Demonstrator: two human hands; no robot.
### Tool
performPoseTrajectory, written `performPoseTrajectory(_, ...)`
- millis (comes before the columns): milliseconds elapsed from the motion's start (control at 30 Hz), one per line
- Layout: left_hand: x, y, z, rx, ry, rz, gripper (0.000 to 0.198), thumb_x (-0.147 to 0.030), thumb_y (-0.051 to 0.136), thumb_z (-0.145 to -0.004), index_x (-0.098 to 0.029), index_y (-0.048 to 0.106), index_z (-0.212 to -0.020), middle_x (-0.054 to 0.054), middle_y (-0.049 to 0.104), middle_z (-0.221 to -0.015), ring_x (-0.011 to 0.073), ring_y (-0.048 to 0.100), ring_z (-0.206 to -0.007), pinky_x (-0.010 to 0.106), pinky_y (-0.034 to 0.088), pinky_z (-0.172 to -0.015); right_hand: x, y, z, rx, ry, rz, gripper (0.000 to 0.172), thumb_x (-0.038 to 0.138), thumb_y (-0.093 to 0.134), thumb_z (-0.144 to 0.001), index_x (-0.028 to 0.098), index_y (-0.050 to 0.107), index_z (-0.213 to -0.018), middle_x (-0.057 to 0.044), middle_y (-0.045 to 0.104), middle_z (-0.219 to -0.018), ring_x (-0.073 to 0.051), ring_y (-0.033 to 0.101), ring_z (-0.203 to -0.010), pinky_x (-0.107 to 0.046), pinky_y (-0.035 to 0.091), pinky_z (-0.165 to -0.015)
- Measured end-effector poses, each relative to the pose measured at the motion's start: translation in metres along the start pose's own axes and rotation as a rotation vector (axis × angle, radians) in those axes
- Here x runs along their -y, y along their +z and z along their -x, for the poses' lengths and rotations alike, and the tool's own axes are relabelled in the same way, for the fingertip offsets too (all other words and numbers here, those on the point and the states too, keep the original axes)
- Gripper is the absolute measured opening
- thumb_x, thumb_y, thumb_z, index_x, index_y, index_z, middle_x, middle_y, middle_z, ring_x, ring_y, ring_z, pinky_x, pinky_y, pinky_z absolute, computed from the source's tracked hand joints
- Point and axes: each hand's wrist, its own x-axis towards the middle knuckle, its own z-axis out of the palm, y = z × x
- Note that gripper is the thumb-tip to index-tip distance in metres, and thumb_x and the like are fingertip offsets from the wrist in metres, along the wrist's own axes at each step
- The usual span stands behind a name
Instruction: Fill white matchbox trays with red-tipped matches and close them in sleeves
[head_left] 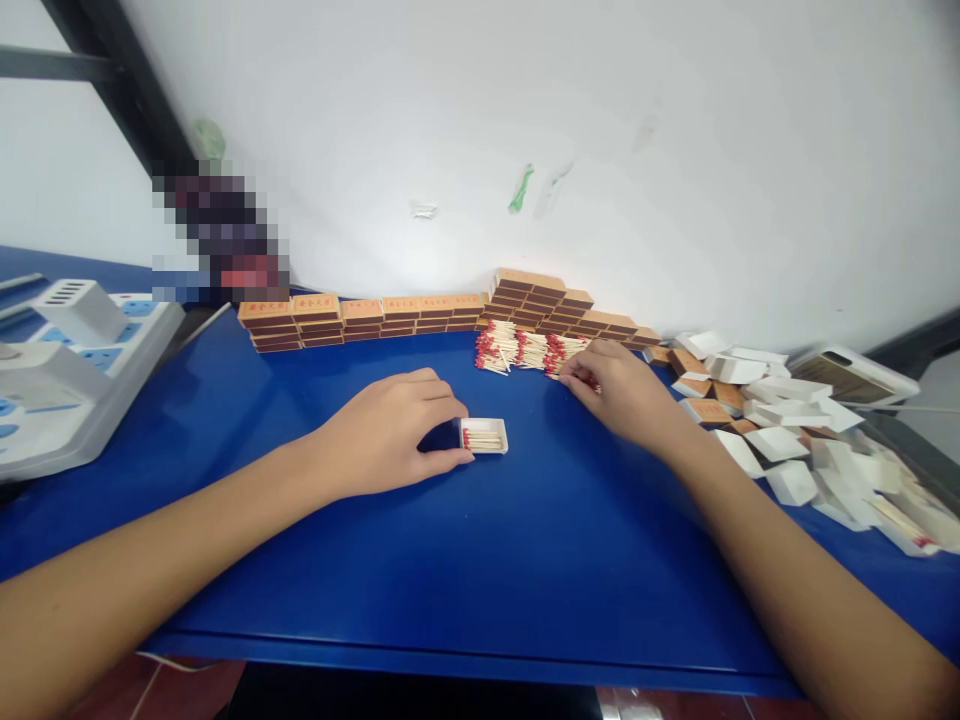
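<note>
My left hand (397, 425) rests on the blue table (525, 560), its thumb and fingers pinching the left end of a small white matchbox tray (486, 436) with a few red-tipped matches lying in it. My right hand (619, 385) reaches to the near right edge of a loose pile of red-tipped matches (521, 350), fingers curled down onto the matches there. Whether any match is pinched between the fingers is hidden.
A row of stacked orange matchboxes (360, 318) runs along the white wall, higher at the right (536, 298). Empty white trays and sleeves (780, 430) lie heaped at the right. A white power strip (67, 360) sits at the left.
</note>
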Motion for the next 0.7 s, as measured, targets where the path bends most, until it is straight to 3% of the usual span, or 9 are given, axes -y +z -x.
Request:
performPoseTrajectory(400,0.0000,-0.0009,0.0017,0.004,-0.001,-0.003,0.026,-0.038,0.076,-0.102,-0.017,0.079,-0.116,0.008,0.078,-0.106,0.0249,0.070,-0.102,0.036,0.056,-0.086,0.0024,-0.0080,0.0011,0.056,0.012,-0.070,0.017,0.028,0.058,-0.103,0.023,0.067,-0.089,-0.011,0.066,-0.091,-0.029,0.061,-0.088,-0.042,0.049,-0.080)
performPoseTrajectory(700,0.0001,-0.0008,0.0009,0.010,0.000,0.003,0.027,-0.039,0.074,-0.102,-0.017,0.079,-0.116,0.008,0.078,-0.106,0.0252,0.070,-0.102,0.036,0.056,-0.086,0.0027,-0.0007,-0.0015,0.039,-0.007,-0.037,0.018,0.029,0.055,-0.104,0.023,0.061,-0.088,-0.012,0.066,-0.093,-0.029,0.060,-0.088,-0.043,0.048,-0.080)
